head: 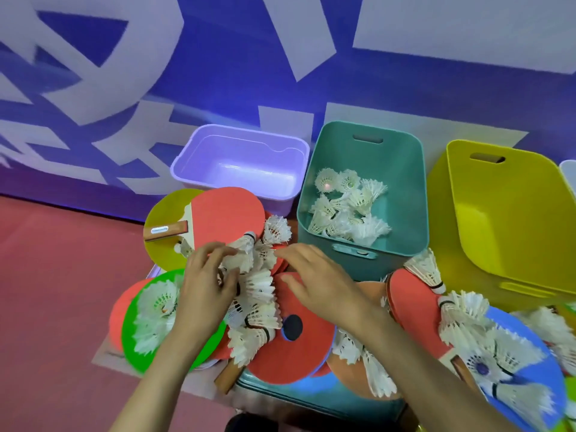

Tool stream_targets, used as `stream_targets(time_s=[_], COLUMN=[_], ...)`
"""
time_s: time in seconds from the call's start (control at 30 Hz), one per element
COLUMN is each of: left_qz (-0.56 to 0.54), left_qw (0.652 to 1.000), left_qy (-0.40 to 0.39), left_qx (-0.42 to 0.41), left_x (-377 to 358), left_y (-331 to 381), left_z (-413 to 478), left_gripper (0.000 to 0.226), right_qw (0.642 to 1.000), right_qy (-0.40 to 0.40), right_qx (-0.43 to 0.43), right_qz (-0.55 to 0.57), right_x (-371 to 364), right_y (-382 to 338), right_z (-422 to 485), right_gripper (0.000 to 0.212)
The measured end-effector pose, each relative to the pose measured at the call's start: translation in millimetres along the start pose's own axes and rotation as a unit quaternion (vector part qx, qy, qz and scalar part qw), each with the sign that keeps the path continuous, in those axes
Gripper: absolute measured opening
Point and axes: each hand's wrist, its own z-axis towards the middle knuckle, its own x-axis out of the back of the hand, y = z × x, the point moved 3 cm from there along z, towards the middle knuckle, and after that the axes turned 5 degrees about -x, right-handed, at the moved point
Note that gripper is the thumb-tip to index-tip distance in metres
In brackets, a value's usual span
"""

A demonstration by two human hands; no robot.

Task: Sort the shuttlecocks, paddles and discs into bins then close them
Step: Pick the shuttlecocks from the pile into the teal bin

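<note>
A heap of white shuttlecocks [258,294], red paddles [227,213] and coloured discs lies on the floor in front of me. My left hand [204,288] closes its fingers around a shuttlecock [241,254] at the top of the heap. My right hand [318,282] hovers beside it, fingers spread, over a red disc [299,353]. The teal bin [402,194] behind holds several shuttlecocks [349,207]. The lilac bin [187,160] and the yellow bin [511,219] hold nothing I can see.
A green disc [134,335] with shuttlecocks on it lies at the left, a yellow disc [159,213] behind it, a blue disc [526,338] with shuttlecocks at the right. A teal lid [311,397] lies under the heap. A blue and white wall stands behind the bins.
</note>
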Motion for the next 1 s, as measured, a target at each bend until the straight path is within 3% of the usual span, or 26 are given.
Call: stream_targets(time_s=[0.1,0.2,0.43,0.67,0.8,1.0], left_qz=[0.016,-0.007,-0.051,-0.092,-0.021,0.060], left_qw=[1.000,0.998,0.995,0.991,0.996,0.994], left_qy=[0.002,0.014,-0.014,0.022,0.025,-0.018], left_qx=[0.027,0.067,0.081,0.096,0.081,0.090], left_x=[-1,-5,-11,-9,-7,-8], left_y=[-13,-22,-33,-39,-47,-67], left_z=[-10,-12,-15,-17,-13,1], left_gripper=[0.037,0.039,0.040,0.021,0.050,0.025], right_qw=[0.996,0.995,0.995,0.997,0.997,0.995], right_qy=[-0.080,-0.090,0.022,0.029,0.041,0.081], right_qx=[-0.031,-0.047,-0.059,-0.064,-0.065,-0.065], right_qz=[-0.009,0.018,0.073,0.043,0.018,0.007], right_x=[-21,-37,-52,-55,-57,-38], right_y=[-2,-8,-26,-35,-30,-19], right_z=[11,19,42,70,76,65], right_gripper=[0.050,0.058,0.056,0.047,0.032,0.029])
